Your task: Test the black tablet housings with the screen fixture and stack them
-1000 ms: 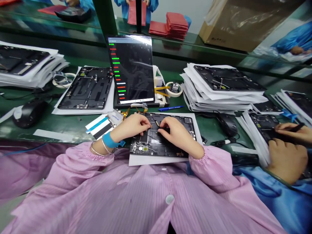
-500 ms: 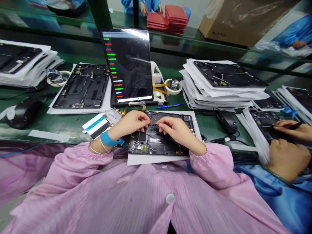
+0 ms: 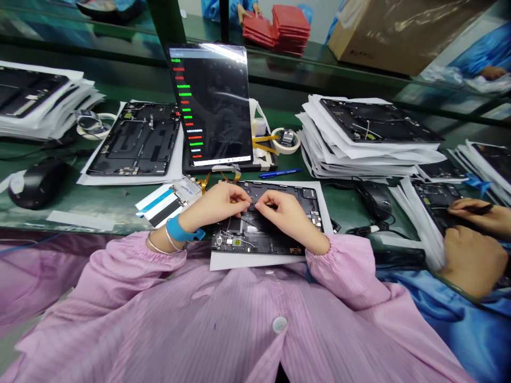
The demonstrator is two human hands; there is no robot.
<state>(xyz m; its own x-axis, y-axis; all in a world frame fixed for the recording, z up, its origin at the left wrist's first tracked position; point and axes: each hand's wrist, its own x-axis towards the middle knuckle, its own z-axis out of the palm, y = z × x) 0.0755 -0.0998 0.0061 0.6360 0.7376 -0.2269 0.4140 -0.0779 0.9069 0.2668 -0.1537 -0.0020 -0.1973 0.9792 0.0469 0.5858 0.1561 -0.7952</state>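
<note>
A black opened tablet chassis (image 3: pixel 303 205) lies on a white sheet (image 3: pixel 247 260) right in front of me. My left hand (image 3: pixel 221 205) and my right hand (image 3: pixel 281 210) rest on its middle with fingertips pinched together near a thin wire or small part that is too small to name. A blue strap (image 3: pixel 179 231) and a bangle circle my left wrist. Behind the chassis a tablet (image 3: pixel 213 103) stands upright, its dark screen showing green and red lines.
Another open chassis (image 3: pixel 136 138) lies at the left, with a black mouse (image 3: pixel 34 181) nearer the edge. Stacks of chassis on paper (image 3: pixel 367 135) stand at the right, beside a second mouse (image 3: pixel 375 199), a blue pen (image 3: pixel 279 173) and a tape roll (image 3: pixel 285 141). A blue-sleeved co-worker's hands (image 3: pixel 473 255) work at the far right.
My two hands have drawn closer together over the chassis middle, fingertips now nearly meeting. The view has shifted slightly.
</note>
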